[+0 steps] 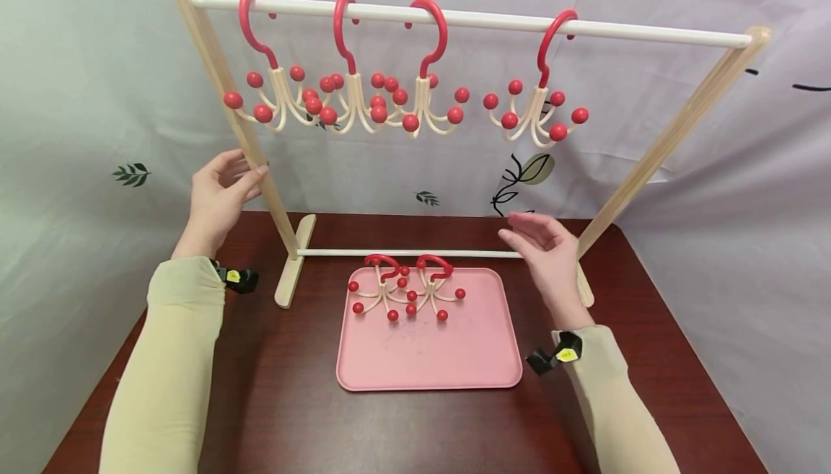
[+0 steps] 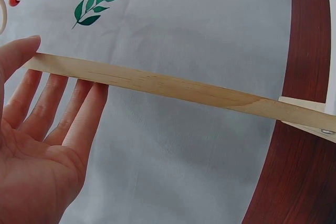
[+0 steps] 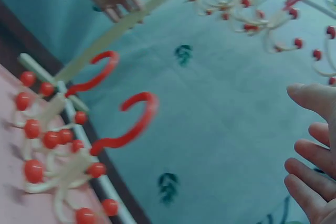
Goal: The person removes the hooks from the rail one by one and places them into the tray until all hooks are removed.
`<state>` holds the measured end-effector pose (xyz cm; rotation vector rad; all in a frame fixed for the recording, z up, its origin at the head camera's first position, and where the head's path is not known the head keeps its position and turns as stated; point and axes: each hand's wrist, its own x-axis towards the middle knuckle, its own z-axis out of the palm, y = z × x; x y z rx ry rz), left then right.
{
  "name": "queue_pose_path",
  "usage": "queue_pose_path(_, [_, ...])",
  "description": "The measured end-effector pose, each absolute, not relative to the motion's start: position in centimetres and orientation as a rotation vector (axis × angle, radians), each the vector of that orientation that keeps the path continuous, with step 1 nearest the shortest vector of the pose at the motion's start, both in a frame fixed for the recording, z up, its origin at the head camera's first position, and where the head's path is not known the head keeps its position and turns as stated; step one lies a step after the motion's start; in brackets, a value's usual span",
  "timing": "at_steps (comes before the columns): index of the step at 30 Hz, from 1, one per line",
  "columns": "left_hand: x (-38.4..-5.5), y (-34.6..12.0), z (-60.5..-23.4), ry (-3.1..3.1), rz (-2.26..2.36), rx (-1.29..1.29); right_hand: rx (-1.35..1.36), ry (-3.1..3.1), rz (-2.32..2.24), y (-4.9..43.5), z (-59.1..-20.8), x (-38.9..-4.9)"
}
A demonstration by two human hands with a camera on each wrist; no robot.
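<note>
My left hand (image 1: 217,200) holds the left wooden post (image 1: 260,160) of a rack; in the left wrist view the thumb lies on one side of the post (image 2: 173,87) and the fingers on the other. Inside the right post (image 1: 669,142), my right hand (image 1: 550,261) is in the air with loosely bent fingers and nothing in it. Several red-hooked, multi-armed hangers with red ball tips, such as the rightmost hanger (image 1: 535,110), hang from the white top bar (image 1: 493,22). Two more hangers, left (image 1: 383,290) and right (image 1: 431,290), stand on a pink tray (image 1: 454,358).
The dark red-brown table (image 1: 292,402) carries the rack and the tray. A white lower bar (image 1: 480,252) runs just behind the tray, between the rack's wooden feet (image 1: 288,283). Behind hangs a pale cloth (image 1: 389,178) with leaf prints.
</note>
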<state>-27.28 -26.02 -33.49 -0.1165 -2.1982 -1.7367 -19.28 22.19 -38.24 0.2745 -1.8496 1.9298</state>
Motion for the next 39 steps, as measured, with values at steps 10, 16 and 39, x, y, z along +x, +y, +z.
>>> queue_pose_path(10, [-27.4,-25.9,-33.3,-2.218,-1.717,-0.109,0.278,-1.611,1.927,24.2,-32.6,-19.0])
queue_pose_path(16, [-27.4,-26.0,-33.3,-2.209,-1.732,-0.113,0.347,-1.472,1.948,24.8,-29.0,-18.6])
queue_pose_path(39, [-27.4,-26.2,-33.6,-2.217,-1.717,-0.128,0.389,-1.42,1.941,23.1,-20.5,-19.3])
